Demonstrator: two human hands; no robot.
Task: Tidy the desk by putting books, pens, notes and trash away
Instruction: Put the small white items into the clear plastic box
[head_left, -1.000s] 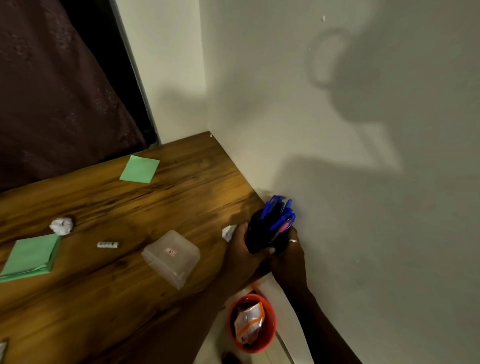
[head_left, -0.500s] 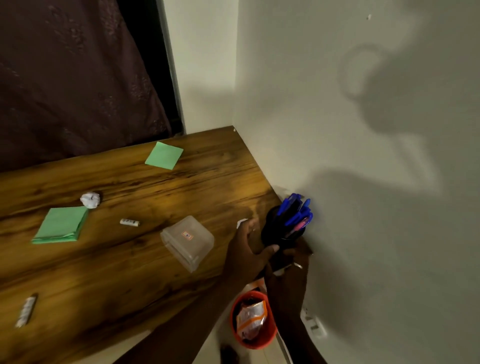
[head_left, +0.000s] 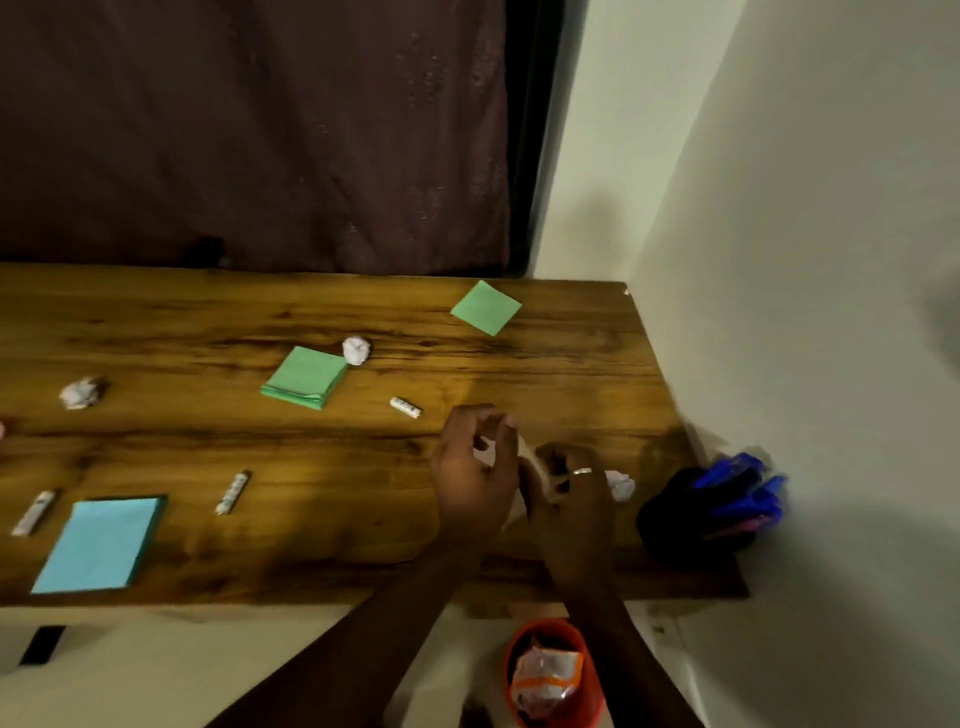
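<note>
Evidently the tidying is under way but far from finished, judging by the head view. Blue pens (head_left: 737, 483) stand gathered in a black holder (head_left: 675, 525) at the right end of the surface (head_left: 545, 364), close against the wall (head_left: 805, 312). An orange bin (head_left: 519, 654) on the floor below the near edge already holds a wrapper (head_left: 545, 675).

Much is left out. A paper ball (head_left: 621, 487) lies just beside the right hand (head_left: 576, 504), a second ball (head_left: 356, 349) sits by the corner of a green note stack (head_left: 305, 376), and a third ball (head_left: 79, 393) lies far left. A single green note (head_left: 485, 306), a blue pad (head_left: 98, 543) and three white sticks, too blurred to name (head_left: 405, 407), (head_left: 232, 492), (head_left: 34, 512), also wait.

Both hands are occupied: the left hand (head_left: 470, 478) and the right curl their fingers round a pale clear box (head_left: 537, 467) held between them. Blur hides its lid.

The near edge runs just under the wrists, with the bin directly below between the forearms, so a drop there looks short. Right of the hands, ball, holder and wall crowd together. Bare wood lies to their left and behind them.
</note>
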